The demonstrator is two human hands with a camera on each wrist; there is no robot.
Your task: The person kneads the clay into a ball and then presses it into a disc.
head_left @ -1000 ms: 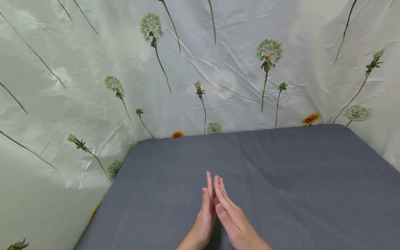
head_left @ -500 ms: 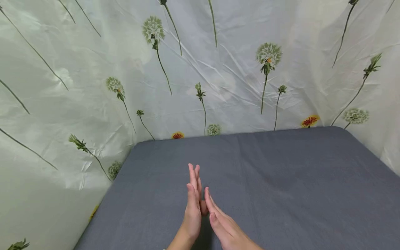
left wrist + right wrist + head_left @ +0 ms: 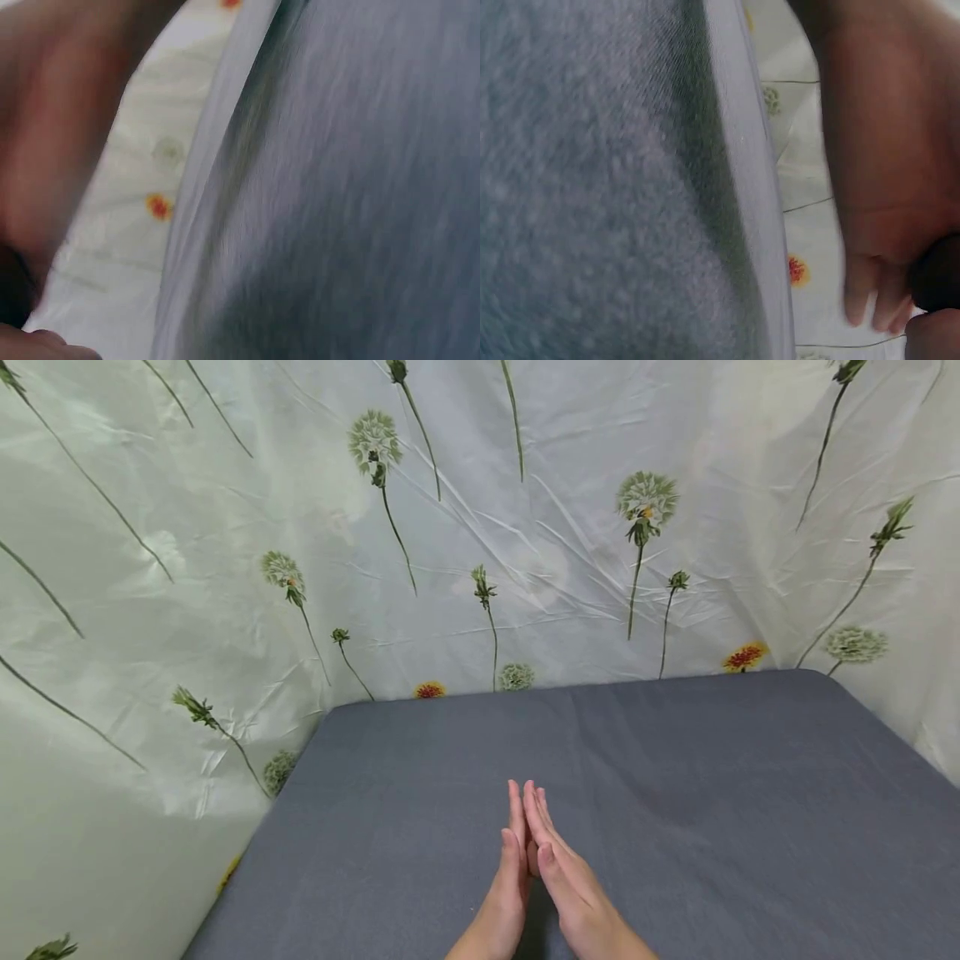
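Where grey cloth [image 3: 405, 793] spreads below, the left hand [image 3: 508, 885] and right hand [image 3: 568, 878] lean close — each grip uncurled, fingers straight (palms facing).

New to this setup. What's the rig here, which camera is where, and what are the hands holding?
No robot here: it's a person working with two bare hands. The wide picture comes from a camera worn on the head, looking forward and down. The two close pictures come from cameras on the wrists; they're blurry, mostly showing grey cloth, with skin along one edge.

In the wide view, the left hand and right hand are raised palm to palm, fingers straight and pointing away from the wearer. I see no object held between them; whether the palms fully touch is hard to tell. Below them is a flat surface covered in grey cloth, and behind it hangs pale fabric printed with flowers.
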